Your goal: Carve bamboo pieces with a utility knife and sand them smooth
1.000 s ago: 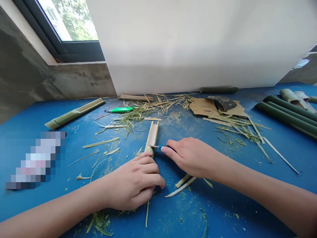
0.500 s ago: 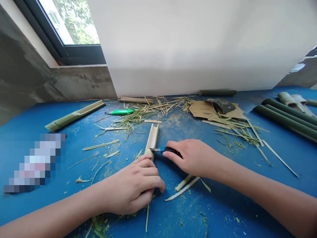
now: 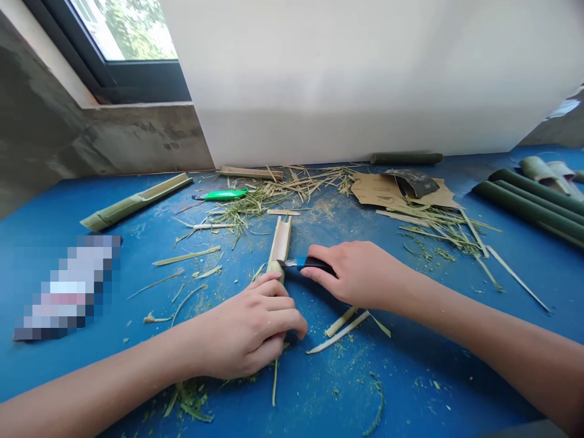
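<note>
Blue work surface (image 3: pixel 433 377), dusted with bamboo debris, is backed by a white panel (image 3: pixel 347 79). At its middle a partly hollowed bamboo piece (image 3: pixel 280 240) is laid lengthwise, open trough pointed away, far end notched. Its near part is grasped and pressed down by the left hand (image 3: pixel 255 328), fingers bent over it; the grip beneath is hidden. By the right hand (image 3: pixel 353 274) a knife (image 3: pixel 318 264) is clasped, black handle with blue collar, blade directed leftward; its tip is set at the near end of the trough, just beyond the left fingertips. Below the right hand, pale slivers (image 3: pixel 337 333) are scattered. Farther out, a green cutter (image 3: pixel 223 194) is seen lying beside a heap of shavings (image 3: pixel 244 210); leftward, a second cut bamboo length (image 3: pixel 137 201) is laid at a slant, with a pixelated object (image 3: pixel 68 289) nearer. To the right, a dark curved piece (image 3: pixel 417 182) is rested on torn cardboard (image 3: pixel 376 191). Dark green bamboo lengths (image 3: pixel 533 210) are grouped at far right; one dark tube (image 3: pixel 406 158) is placed along the panel's foot.
</note>
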